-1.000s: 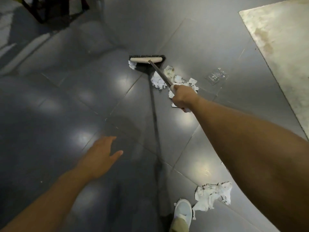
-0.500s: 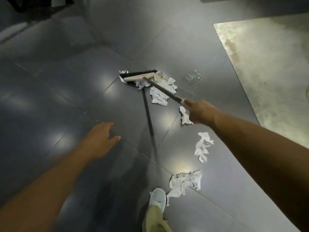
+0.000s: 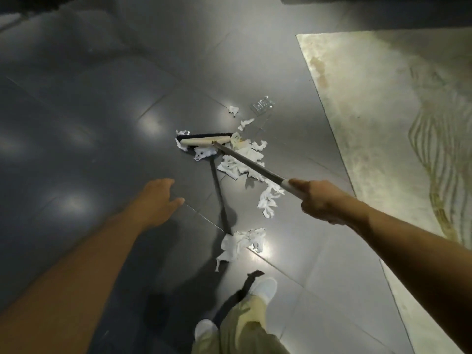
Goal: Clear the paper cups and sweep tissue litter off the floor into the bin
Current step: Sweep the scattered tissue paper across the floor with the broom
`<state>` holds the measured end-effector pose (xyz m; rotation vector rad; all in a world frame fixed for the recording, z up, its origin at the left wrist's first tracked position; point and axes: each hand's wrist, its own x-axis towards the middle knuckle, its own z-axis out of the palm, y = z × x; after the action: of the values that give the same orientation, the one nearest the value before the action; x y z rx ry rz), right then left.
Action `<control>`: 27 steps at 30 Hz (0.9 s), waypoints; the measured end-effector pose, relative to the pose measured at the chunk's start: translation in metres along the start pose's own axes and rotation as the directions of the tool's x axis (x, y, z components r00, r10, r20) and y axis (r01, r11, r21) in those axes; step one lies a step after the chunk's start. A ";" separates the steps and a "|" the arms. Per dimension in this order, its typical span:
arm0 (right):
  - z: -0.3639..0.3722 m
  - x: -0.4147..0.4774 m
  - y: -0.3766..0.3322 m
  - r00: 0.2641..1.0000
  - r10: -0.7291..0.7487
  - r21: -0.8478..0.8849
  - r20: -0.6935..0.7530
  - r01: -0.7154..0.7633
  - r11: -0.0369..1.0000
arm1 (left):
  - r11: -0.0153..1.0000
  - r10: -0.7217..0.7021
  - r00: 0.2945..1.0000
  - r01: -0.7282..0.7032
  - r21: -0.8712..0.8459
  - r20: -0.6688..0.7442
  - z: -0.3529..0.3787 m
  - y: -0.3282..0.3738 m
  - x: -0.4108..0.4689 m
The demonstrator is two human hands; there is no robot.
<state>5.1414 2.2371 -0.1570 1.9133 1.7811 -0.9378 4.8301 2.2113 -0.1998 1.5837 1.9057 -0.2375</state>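
Observation:
My right hand (image 3: 319,200) grips the metal handle of a broom (image 3: 251,163). Its pale wooden head with black bristles (image 3: 204,139) rests on the dark tiled floor. White tissue scraps (image 3: 242,159) lie bunched against the head and under the handle. Another strip of tissue (image 3: 269,200) sits just left of my right hand, and a crumpled wad (image 3: 240,244) lies nearer my feet. Two small bits (image 3: 233,109) lie beyond the head. My left hand (image 3: 155,200) hovers over the floor with fingers relaxed, holding nothing. No paper cups or bin are in view.
A clear plastic container (image 3: 261,106) lies on the floor beyond the tissue. A pale patterned rug (image 3: 383,111) covers the floor on the right. My white shoes (image 3: 265,287) and olive trousers stand at the bottom centre.
The broom head has been pulled nearer, dragging tissue with it into a looser pile. The view has shifted, so more rug and more litter near my feet show. My left hand stays open.

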 end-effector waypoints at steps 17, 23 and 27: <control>-0.092 0.162 0.094 0.972 0.056 0.336 -0.230 0.025 0.941 | 0.997 -0.013 0.992 0.003 -0.080 -0.127 0.033 0.118 0.037; -0.079 0.212 0.088 0.995 0.078 0.343 -0.069 -0.050 0.938 | 0.985 -0.133 0.989 0.124 -0.122 -0.071 0.067 0.094 0.033; -0.056 0.189 0.078 0.999 -0.039 0.250 -0.028 0.045 0.967 | 0.976 -0.185 0.982 0.180 -0.120 -0.028 0.082 0.085 0.020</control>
<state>5.2266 2.4025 -0.2587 2.0491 1.7950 -1.2114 4.9370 2.2073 -0.2531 1.3472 2.0586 -0.1704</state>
